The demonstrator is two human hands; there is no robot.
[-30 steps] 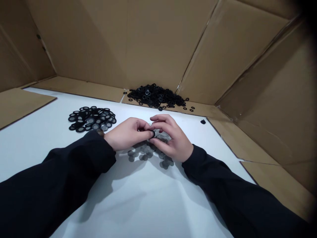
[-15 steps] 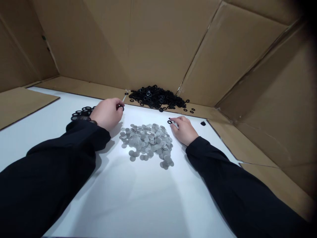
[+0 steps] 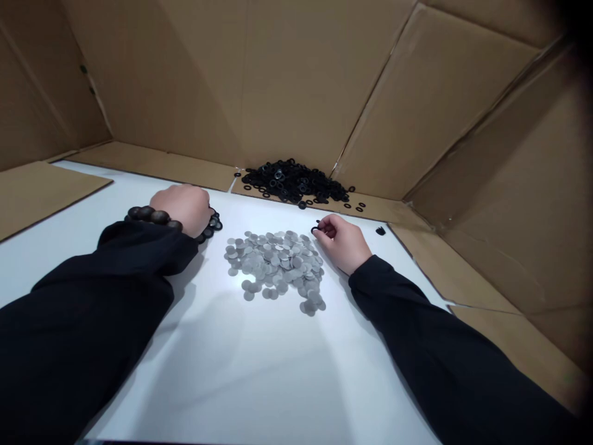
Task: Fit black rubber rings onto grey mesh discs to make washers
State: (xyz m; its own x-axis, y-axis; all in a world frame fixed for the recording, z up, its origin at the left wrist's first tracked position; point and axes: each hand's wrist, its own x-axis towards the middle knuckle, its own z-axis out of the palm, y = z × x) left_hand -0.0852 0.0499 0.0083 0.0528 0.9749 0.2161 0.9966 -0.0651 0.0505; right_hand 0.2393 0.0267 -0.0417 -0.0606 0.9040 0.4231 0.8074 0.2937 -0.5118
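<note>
Black rubber O-ring [image 3: 315, 229]: light, soft, slippery, so my right hand [image 3: 343, 242] pinches its rim; my left hand [image 3: 182, 210] hides its fingers, so I cannot tell its grip.

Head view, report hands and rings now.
Left hand down on black rings, grip hidden. Right hand pinching small black ring. Gray discs between hands.

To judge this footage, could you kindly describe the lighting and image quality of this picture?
In the head view, light glares on the white sheet by the grey discs; soft shadows fall from the forearms; the right hand and its black ring look sharp; the cardboard wall looks stretched, and the top right corner darkens.
</note>
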